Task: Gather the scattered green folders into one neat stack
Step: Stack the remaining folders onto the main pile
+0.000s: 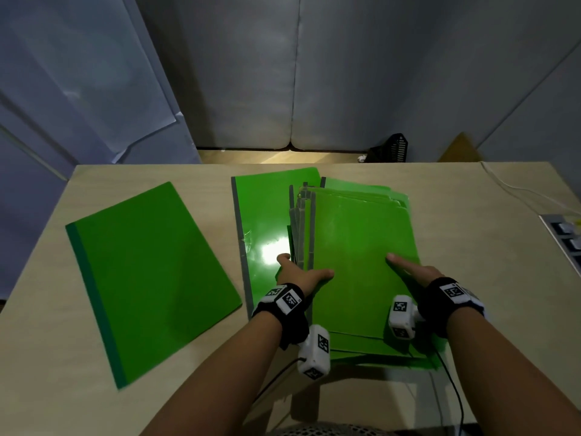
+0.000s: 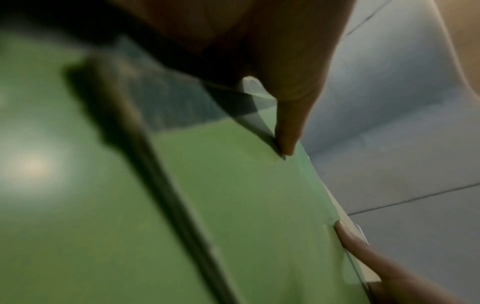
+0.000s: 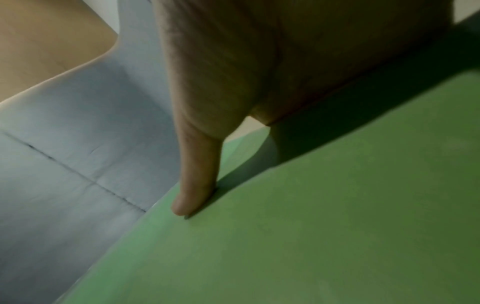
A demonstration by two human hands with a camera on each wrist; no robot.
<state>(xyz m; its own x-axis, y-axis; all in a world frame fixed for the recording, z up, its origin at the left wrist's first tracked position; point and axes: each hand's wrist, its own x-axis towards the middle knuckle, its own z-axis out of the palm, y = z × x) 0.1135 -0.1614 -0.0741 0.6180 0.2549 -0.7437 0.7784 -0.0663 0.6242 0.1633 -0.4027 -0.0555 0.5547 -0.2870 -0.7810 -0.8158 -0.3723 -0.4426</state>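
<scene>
A stack of several green folders [image 1: 361, 247] lies right of centre on the table, its grey spines fanned unevenly along the left side. My left hand [image 1: 301, 272] holds the stack's left edge, thumb [image 2: 285, 133] on the top folder [image 2: 246, 195] and a finger beside the spines. My right hand [image 1: 415, 272] holds the right edge, thumb [image 3: 197, 185] pressed on the top cover [image 3: 337, 226], its fingers hidden past the edge. Under the stack's left side lies a glossy green folder [image 1: 264, 215] with a grey spine. A single green folder [image 1: 147, 278] lies apart, at the left.
The pale wooden table [image 1: 471, 247] carries a white cable [image 1: 509, 187] at the back right and a power strip [image 1: 566, 240] at its right edge. A black basket [image 1: 393, 149] stands on the floor behind. Grey padded walls close the space.
</scene>
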